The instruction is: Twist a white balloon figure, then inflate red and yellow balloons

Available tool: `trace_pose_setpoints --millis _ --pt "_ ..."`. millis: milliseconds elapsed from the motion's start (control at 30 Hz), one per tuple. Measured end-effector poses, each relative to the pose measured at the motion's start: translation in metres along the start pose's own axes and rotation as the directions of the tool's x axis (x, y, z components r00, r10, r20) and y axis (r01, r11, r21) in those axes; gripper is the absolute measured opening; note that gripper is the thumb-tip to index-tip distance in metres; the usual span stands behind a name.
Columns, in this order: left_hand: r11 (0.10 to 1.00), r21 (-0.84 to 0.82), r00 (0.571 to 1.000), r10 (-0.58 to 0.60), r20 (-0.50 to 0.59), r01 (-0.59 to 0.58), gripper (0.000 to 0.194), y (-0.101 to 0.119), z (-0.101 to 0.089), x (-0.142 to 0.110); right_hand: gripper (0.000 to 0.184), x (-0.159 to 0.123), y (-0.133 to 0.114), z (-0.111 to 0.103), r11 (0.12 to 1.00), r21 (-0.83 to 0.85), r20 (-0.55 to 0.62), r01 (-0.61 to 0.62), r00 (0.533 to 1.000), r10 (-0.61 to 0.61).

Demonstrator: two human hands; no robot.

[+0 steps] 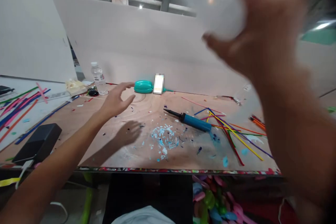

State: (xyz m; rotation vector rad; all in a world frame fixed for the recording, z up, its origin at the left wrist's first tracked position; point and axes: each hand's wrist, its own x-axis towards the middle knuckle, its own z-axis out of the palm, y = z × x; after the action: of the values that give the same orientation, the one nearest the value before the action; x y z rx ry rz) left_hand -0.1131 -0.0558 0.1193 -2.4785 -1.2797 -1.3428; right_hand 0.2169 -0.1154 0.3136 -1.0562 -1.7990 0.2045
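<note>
A teal inflated balloon point(143, 86) lies at the back of the table, its thin uninflated tail running out to the right behind a small bright, pixelated upright item point(159, 84). My left hand point(118, 98) reaches toward the balloon's left end with thumb and fingers apart, holding nothing. Whether a fingertip touches the balloon I cannot tell. High on the right, close to the camera, my right hand point(270, 31) is raised and blurred, with its thumb spread away and nothing seen in it. A blue hand pump point(195, 121) with a black nozzle rests mid-table.
Several long uninflated balloons point(231, 129) lie right of the pump; more point(21, 108) lie at the left. A water bottle point(98, 78) stands at back left, near a black box point(38, 143) with a cable. White panels point(131, 42) rise behind. Inflated balloons point(215, 199) are piled below.
</note>
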Motion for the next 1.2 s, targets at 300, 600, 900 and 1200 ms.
trace_pose_setpoints --millis 300,600,900,1200 --pt "0.916 0.396 0.996 0.036 0.082 -0.066 0.056 -0.014 0.005 -0.039 0.024 -0.107 0.147 0.108 0.506 -0.759 0.455 0.409 0.890 -0.037" --pt "0.866 0.487 0.833 -0.352 0.426 0.116 0.036 -0.070 0.012 -0.064 0.029 -0.144 0.208 0.058 0.438 -0.848 0.352 0.299 0.935 0.043" --pt "0.880 0.466 0.920 -0.101 0.380 -0.095 0.028 0.024 0.081 -0.039 0.051 -0.139 0.152 0.142 0.608 -0.737 0.425 0.295 0.902 0.077" --pt "0.828 0.501 0.903 0.017 0.428 -0.253 0.019 0.028 0.104 -0.015 0.033 -0.100 0.153 0.189 0.836 -0.531 0.587 0.140 0.773 0.243"
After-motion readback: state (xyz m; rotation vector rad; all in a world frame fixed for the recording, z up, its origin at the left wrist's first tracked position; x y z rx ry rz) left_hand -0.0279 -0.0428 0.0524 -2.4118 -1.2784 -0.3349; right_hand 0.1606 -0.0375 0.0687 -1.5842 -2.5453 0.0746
